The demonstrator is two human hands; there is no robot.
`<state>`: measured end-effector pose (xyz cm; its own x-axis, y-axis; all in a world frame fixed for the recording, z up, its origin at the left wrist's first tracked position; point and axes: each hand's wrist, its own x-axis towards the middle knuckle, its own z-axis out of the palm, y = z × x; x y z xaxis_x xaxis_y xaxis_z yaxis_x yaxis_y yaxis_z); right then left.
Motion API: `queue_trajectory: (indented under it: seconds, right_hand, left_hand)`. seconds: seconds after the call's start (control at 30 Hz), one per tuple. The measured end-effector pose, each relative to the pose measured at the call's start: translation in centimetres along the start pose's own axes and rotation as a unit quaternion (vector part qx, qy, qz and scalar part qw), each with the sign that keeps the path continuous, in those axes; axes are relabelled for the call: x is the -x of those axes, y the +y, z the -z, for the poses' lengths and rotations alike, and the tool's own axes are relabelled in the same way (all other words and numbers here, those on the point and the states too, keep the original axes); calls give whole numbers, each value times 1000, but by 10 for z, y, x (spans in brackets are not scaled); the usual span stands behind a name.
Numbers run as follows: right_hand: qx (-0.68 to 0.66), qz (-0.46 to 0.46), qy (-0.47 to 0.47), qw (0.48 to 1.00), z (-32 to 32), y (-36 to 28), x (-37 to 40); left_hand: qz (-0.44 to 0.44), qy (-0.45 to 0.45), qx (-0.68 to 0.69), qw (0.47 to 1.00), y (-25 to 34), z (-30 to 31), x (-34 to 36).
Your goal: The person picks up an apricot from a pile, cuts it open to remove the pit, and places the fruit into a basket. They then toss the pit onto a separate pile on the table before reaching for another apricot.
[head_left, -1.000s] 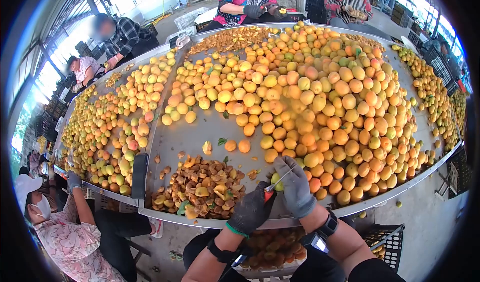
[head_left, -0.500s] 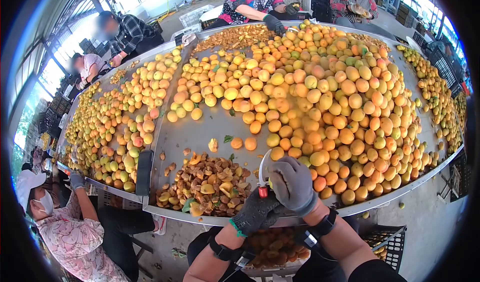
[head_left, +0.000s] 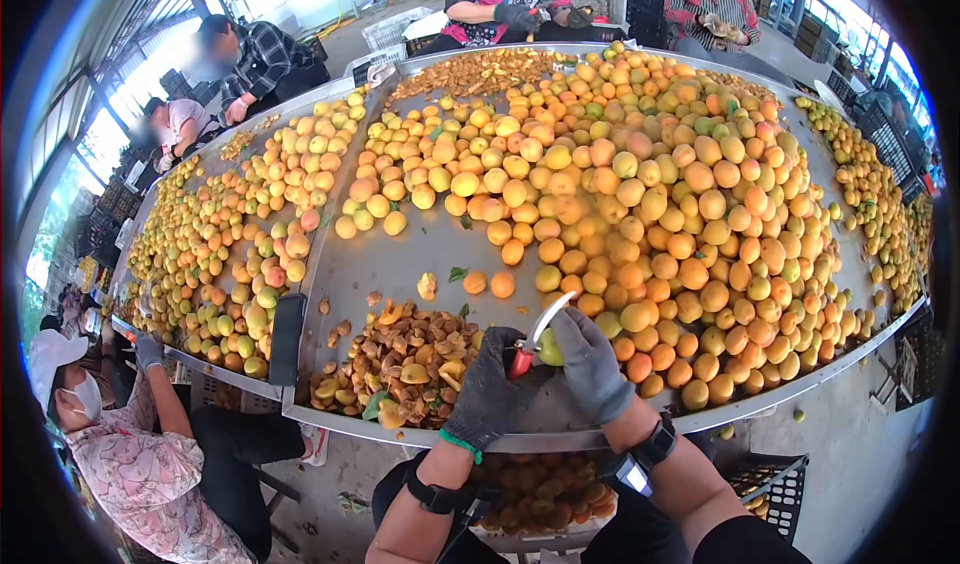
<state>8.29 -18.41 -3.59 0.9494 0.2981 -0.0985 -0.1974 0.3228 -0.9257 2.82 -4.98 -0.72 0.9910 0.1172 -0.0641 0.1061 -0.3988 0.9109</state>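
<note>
My left hand (head_left: 487, 389), in a dark glove with a green cuff, is closed around the red handle of a curved knife (head_left: 548, 316). The blade points up and to the right. Pinched in the grey-gloved fingers of my right hand (head_left: 592, 366) is a green apricot (head_left: 550, 349), right against the knife; its right side is hidden by the fingers. Left of my hands lies a heap of split apricot pieces (head_left: 400, 369) on the metal table (head_left: 380, 264). Whole apricots (head_left: 700, 254) are piled to the right and beyond.
A raised divider (head_left: 325, 229) with a black block (head_left: 288, 339) runs along the table's left. Co-workers sit around it, one person (head_left: 140, 454) close at left. Below my hands stands a container of apricot pieces (head_left: 550, 489); a black crate (head_left: 775, 484) stands at lower right.
My hands have moved slightly apart and up, and the green apricot now shows between them. The knife has shifted right with my left hand. Across the table, a co-worker's gloved hand has drawn back.
</note>
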Motion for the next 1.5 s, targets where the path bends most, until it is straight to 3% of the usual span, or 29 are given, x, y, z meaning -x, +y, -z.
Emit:
queue_trajectory:
  seconds: [0.07, 0.1, 0.13, 0.17, 0.2, 0.23, 0.27, 0.33, 0.4, 0.43, 0.47, 0.5, 0.53, 0.6, 0.73, 0.8, 0.9, 1.03, 1.1, 1.33, 1.43, 1.5]
  right_hand:
    - [16, -12, 22, 1000, 0, -5, 2]
    - [215, 144, 70, 963, -1, -8, 1]
    - [401, 288, 111, 863, -2, -10, 0]
    - [463, 381, 141, 788, 7, -13, -8]
    - [463, 382, 143, 787, 11, -17, -13]
    - [192, 228, 132, 945, 15, -21, -16]
    - [-102, 47, 104, 988, 18, -23, -19]
    - [-54, 78, 68, 993, 16, -24, -13]
    - [41, 138, -9, 990, 12, -27, -5]
    - [42, 137, -9, 990, 11, -33, -1]
    - [-59, 76, -73, 993, 11, -40, 1]
    - [-160, 12, -135, 978, 12, -45, 2]
    - [-160, 13, -135, 978, 14, -48, 2]
    - [-5, 34, -177, 984, 18, -52, 1]
    - [4, 36, -174, 984, 21, -52, 0]
    - [66, 94, -164, 980, 20, -50, 0]
    - [41, 91, -196, 976, 21, -48, 1]
    - [30, 57, -222, 973, 26, -47, -1]
    - [33, 47, -217, 975, 26, -48, 1]
    - [32, 71, -238, 968, 23, -48, 4]
    - [-46, 43, -217, 974, 20, -50, 5]
    - [-46, 31, -227, 972, 21, -50, 3]
  left_hand:
    - [35, -21, 38, 998, -16, -6, -1]
    - [11, -33, 62, 997, -21, -6, -1]
    - [-10, -44, 85, 995, -26, -4, 0]
    - [-10, -45, 85, 995, -29, 4, 4]
    - [74, -59, 275, 957, -8, 20, 7]
    - [156, -72, 454, 874, 3, 28, 8]
    - [154, -74, 454, 874, 3, 27, 6]
    - [85, 13, 333, 939, -4, 23, 2]
    - [92, 10, 296, 951, -11, 16, 2]
    - [33, 1, 202, 979, -16, 13, 3]
    - [-27, -7, 105, 994, -17, 12, 2]
    - [60, -49, 201, 977, 2, 16, 7]
    - [60, -50, 200, 977, 8, 16, 10]
    - [-55, -4, 79, 995, 12, 16, 13]
    - [8, -1, 78, 997, 5, 17, 17]
    - [-140, 53, 15, 989, 1, 16, 16]
    - [-158, 64, -57, 984, -3, 13, 17]
    - [-115, 50, -80, 989, -7, 12, 22]
    - [-52, 22, -34, 998, -10, 12, 24]
    - [-94, 31, -97, 990, 4, 11, 26]
    - [-76, 5, -154, 985, 3, 9, 26]
    - [-130, 57, -144, 979, -8, 5, 25]
